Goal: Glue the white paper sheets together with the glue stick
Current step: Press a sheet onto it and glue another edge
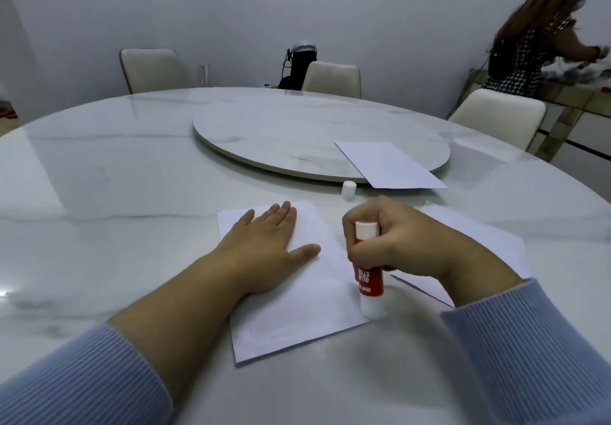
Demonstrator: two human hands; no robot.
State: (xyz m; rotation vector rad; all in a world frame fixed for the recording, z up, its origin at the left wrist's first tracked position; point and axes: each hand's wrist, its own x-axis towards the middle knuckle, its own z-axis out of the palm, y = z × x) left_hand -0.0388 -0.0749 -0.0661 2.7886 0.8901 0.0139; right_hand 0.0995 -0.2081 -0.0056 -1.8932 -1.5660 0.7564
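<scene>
L hand (264, 242) flat, fingers straight, pressing the white paper sheet (291, 309) onto the marble table (99, 226). R hand (393, 242) grips the red glue stick (368, 275), tip down at the sheet's right edge (I can't tell if it touches). Second sheet (479, 246) under R wrist; third sheet (390, 165) partly on the lazy Susan (281, 130); white cap (348, 189) nearby.

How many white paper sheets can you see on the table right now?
3. One sheet lies under the flat left hand, one is partly hidden beneath the right hand, one rests on the turntable's edge. Stacked sheets could hide more.
</scene>
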